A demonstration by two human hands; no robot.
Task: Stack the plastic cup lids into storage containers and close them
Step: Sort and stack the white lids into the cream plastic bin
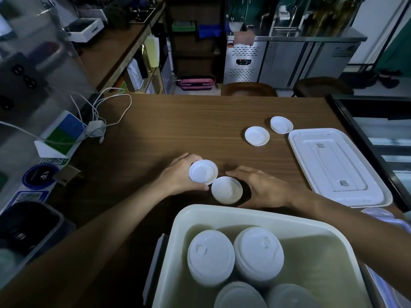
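A dim café back room is framing a brown wooden surface [200, 121], with steel fridges standing beyond its far edge. Nearest the person, an open storage container [222, 213] is sitting at the near edge, holding upright stacks of cup lids [210, 261]. Its flat white cover [338, 167] is lying to the right on the surface, well apart from both hands. The left hand [178, 174] is hovering just beyond the container's far rim, its fingers curling round a white lid [203, 172] that is tilting up off the wood. The right hand [264, 187] is resting beside it, fingers relaxed and nearly straight, cupping loosely round a second lid [226, 190] that is lying flat. A dark gap is showing between palm and lid, and whether the fingertips are touching its edge cannot be told. The two lids are nearly meeting rim to rim, the flat one lying just left of the right palm and close to the container. So the right hand is sitting nearer to it, and the coming move probably is nesting one lid into the other. Two more loose lids [257, 136] are waiting farther off, near the cover's far corner, closer to the right arm.
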